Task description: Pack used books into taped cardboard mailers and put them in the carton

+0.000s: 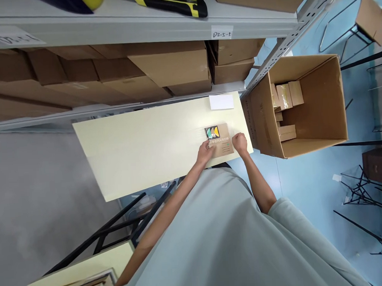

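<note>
The printed kraft box [221,141] lies with its long axis running near to far. The left hand [205,152] pinches its near-left corner. The right hand [240,143], clenched, touches its right edge.

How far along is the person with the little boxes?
Done: several small boxes lie in the open carton. In hand: left hand and right hand hold one printed box on the table. Left: that box is outside the carton.

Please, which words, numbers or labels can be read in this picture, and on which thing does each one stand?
"D3-5-5": white label on the shelf edge.
On the second label, further left on that edge: handwriting too blurred to read.
On the small brown box: coloured logo and print, too small to read.
</note>
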Available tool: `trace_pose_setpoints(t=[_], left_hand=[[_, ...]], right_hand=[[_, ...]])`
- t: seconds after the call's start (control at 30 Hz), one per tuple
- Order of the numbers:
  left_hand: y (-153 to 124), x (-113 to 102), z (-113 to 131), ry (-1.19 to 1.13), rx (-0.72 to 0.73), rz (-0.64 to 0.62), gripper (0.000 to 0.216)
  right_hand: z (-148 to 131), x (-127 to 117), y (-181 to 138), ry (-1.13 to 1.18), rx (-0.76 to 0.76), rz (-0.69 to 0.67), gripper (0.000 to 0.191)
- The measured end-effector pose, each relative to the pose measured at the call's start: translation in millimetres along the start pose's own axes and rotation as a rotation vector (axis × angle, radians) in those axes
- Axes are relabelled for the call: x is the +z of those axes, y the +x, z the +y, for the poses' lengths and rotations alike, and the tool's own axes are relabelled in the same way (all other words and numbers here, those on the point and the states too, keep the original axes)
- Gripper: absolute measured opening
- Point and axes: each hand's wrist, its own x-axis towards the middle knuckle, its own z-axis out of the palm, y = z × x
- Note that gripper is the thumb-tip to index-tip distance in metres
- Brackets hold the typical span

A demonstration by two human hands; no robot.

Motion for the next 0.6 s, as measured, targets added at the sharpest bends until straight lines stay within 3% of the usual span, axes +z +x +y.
trace_pose_setpoints(t=[0.2,0.33,0.47,0.6], left_hand=[[-12,2,-1,-0.059,-0.002,-0.057,0.045],[-29,1,14,-0.151,0.063,-0.174,0.040],[-51,-13,33,-0.293,0.100,-0.229,0.042],[-58,-35,41,-0.274,0.156,-0.093,0.047]], right_hand=[[-12,-33,-19,0.026,-0.052,-0.042,0.018],[-30,-43,-45,0.115,-0.200,-0.055,0.017],[-62,-23,-78,0.174,-0.363,-0.155,0.014],[-92,10,-103,0.181,-0.466,-0.243,0.021]])
